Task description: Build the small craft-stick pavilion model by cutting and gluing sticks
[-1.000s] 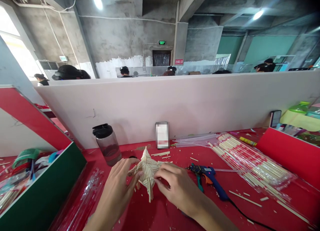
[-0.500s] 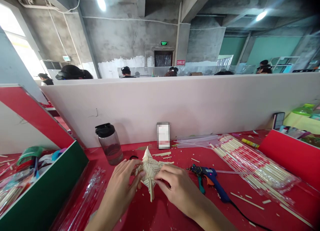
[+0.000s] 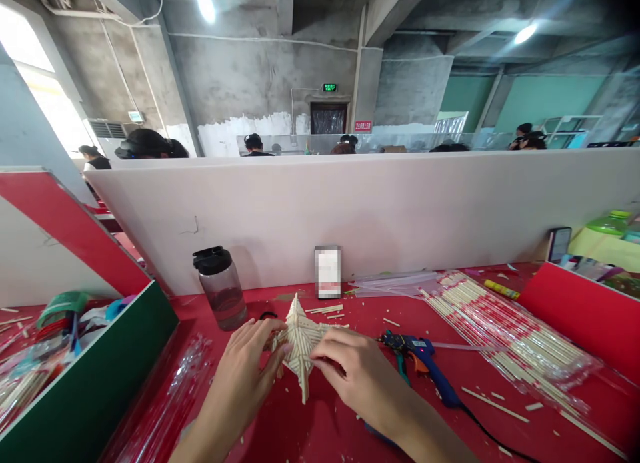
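A pointed star (image 3: 301, 339) built from pale wooden sticks stands above the red tabletop between my hands. My left hand (image 3: 253, 356) grips its left side, with thumb and fingers bent around an arm of the star. On the other side, my right hand (image 3: 345, 359) has its thumb and fingertips pinched together at the star's right edge; whether a small stick is between them is hidden. A blue glue gun (image 3: 425, 359) with an orange trigger lies just right of my right hand, a clear glue stick in its back end. A blue handle (image 3: 380, 435) pokes out under my right forearm.
A dark-lidded water bottle (image 3: 220, 289) and a white card (image 3: 328, 271) stand near the white partition (image 3: 350, 209). Bagged sticks (image 3: 515, 323) lie at right beside a red box wall (image 3: 585, 316). A green-walled bin (image 3: 110, 369) and clear plastic wrapping (image 3: 170, 383) are at left.
The view has shifted very slightly. My right hand has moved a little against the star, and the blue handle now shows below my right forearm. Both hands stay at the star.
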A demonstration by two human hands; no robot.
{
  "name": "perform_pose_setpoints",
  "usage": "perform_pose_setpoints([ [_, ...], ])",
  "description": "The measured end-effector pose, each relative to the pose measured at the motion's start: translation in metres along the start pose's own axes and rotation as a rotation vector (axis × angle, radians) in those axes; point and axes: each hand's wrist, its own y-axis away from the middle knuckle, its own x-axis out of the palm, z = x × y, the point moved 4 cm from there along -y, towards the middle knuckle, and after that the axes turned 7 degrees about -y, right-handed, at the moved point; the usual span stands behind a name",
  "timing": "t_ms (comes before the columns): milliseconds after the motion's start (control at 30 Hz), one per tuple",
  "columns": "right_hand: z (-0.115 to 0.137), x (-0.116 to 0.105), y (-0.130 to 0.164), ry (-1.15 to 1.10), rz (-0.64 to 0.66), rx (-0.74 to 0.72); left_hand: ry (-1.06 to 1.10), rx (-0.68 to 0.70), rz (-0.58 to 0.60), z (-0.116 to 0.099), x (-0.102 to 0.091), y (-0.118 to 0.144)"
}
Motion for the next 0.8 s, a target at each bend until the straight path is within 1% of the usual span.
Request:
perform_pose_setpoints([
  [100, -0.0028, 0.005, 0.0, 0.017, 0.005, -0.004, 0.004, 0.004, 0.004, 0.0003, 0.0005, 0.0005],
  [367, -0.0033, 0.0067, 0.0006, 0.066, -0.007, -0.035, 0.002, 0.015, -0.042, -0.0012, -0.0015, 0.0003],
  [600, -0.0059, 0.0097, 0.0009, 0.042, -0.03, -0.042, -0.009, -0.003, -0.02, -0.001, -0.001, 0.0001],
  [800, -0.0037, 0.0072, -0.0008, 0.034, -0.037, -0.032, -0.017, 0.003, -0.02, 0.0003, 0.0009, 0.0005],
])
